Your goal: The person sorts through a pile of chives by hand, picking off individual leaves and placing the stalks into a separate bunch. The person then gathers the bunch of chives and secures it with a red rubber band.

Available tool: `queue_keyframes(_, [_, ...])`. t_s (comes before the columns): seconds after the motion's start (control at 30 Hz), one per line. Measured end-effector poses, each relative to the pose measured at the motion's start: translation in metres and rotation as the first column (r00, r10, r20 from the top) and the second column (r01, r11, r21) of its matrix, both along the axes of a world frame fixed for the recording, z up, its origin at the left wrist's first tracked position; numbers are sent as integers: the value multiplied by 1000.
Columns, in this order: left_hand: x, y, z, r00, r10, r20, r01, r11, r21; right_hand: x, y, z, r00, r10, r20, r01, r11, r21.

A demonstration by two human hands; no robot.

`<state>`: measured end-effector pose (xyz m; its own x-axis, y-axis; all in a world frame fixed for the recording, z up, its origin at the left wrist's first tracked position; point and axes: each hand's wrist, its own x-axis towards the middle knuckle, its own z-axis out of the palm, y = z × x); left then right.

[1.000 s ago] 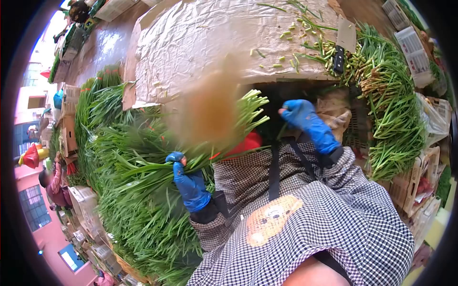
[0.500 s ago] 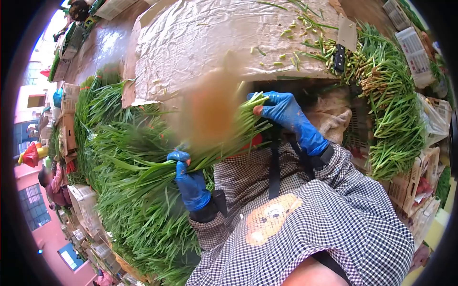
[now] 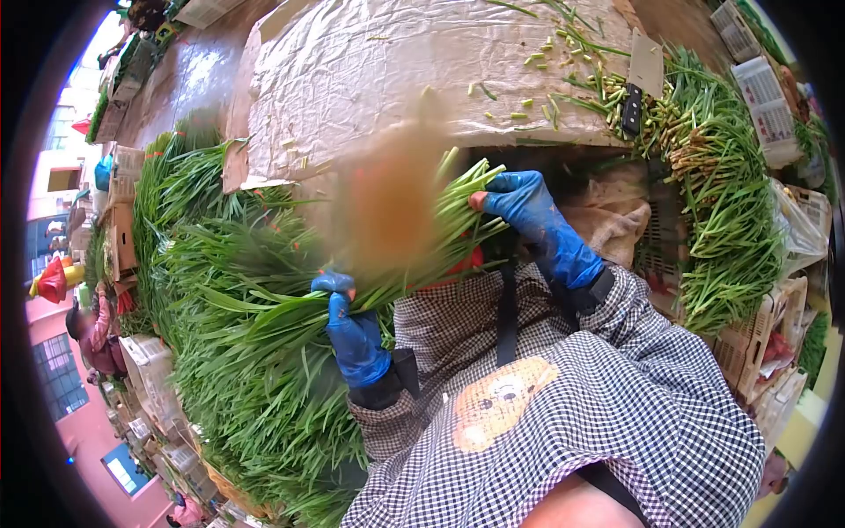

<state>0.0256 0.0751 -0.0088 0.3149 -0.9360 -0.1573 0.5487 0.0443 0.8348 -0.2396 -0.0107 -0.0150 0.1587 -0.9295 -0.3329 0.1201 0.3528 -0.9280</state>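
Observation:
A bunch of long green stalks (image 3: 458, 198) stretches between my two hands, its middle partly hidden by a blurred spot. My left hand (image 3: 350, 330), in a blue glove, is closed around the leafy part. The blue-gloved right hand (image 3: 532, 216) grips the bunch near its pale cut ends, with a bare thumb tip showing. Below and left of the bunch lies a large heap of green leaves (image 3: 264, 387).
A cloth-covered board (image 3: 352, 70) lies ahead, with cut stem bits and a knife (image 3: 632, 107) at its right edge. More stalks (image 3: 726, 220) are piled at the right beside crates (image 3: 761, 339). A person (image 3: 99, 339) is at the far left.
The pale stalk ends near my right hand are more fanned out and reach slightly further left and up. Both hands keep their hold in nearly the same place.

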Motion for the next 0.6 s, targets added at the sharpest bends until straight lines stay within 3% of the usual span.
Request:
queue_keyframes(0.1, [-10,1,8,990,106,-88,-94,987,127,-2,-2,5,997,-54,-62,52,998,-41])
queue_keyframes(0.17, [-3,2,-5,996,72,-56,-67,994,84,-2,-3,5,991,-67,-113,62,997,-46])
queue_keyframes(0.27, [-2,1,-8,998,25,-54,-22,999,46,0,-6,3,998,-39,-41,37,999,-32])
queue_keyframes(0.33, [-2,2,-5,997,15,-81,-11,999,48,0,-12,14,972,18,-234,-24,999,-21])
queue_keyframes(0.47, [-3,2,-3,999,27,-41,-24,998,62,0,-16,-14,985,-69,-157,55,994,-91])
queue_keyframes(0.53, [1,3,-5,997,54,-49,-50,995,81,-19,-21,-26,919,-129,-373,0,945,-327])
queue_keyframes(0.6, [12,4,-11,998,38,-40,-39,999,-4,-47,-22,-28,827,-189,-530,-22,931,-365])
